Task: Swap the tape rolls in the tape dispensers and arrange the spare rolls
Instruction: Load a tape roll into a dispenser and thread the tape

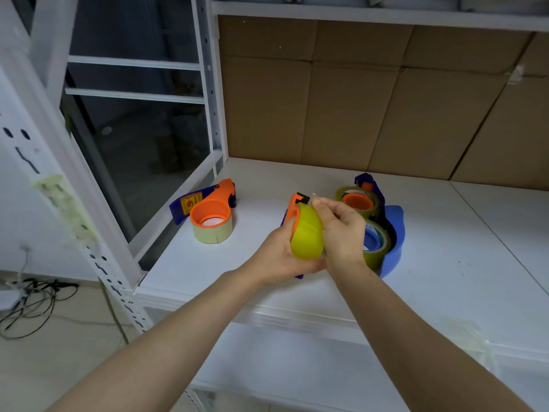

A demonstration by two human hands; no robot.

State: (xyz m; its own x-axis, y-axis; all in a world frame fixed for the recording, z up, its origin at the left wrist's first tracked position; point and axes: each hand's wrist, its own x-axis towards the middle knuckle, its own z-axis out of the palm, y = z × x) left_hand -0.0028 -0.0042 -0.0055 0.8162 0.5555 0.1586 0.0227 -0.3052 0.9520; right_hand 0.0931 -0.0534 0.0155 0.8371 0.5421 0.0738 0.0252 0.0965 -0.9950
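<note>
In the middle of the frame, both hands hold an orange dispenser [293,210] above the white shelf [445,263], with a yellow tape roll [307,234] seated in it. The left hand [277,254] is curled around the dispenser from the lower left, gripping its body. The right hand [341,230] lies against the roll's right side, its thumb and forefinger pinching a pale tape end [314,196] just beside the black cutter at the top. At centre left, a second orange-and-blue dispenser [208,200] rests on the shelf with a pale roll [212,231]. Just right of the hands lie two blue dispensers [393,230], each with an olive roll [377,248]. Brown cardboard [356,99] lines the back.
</note>
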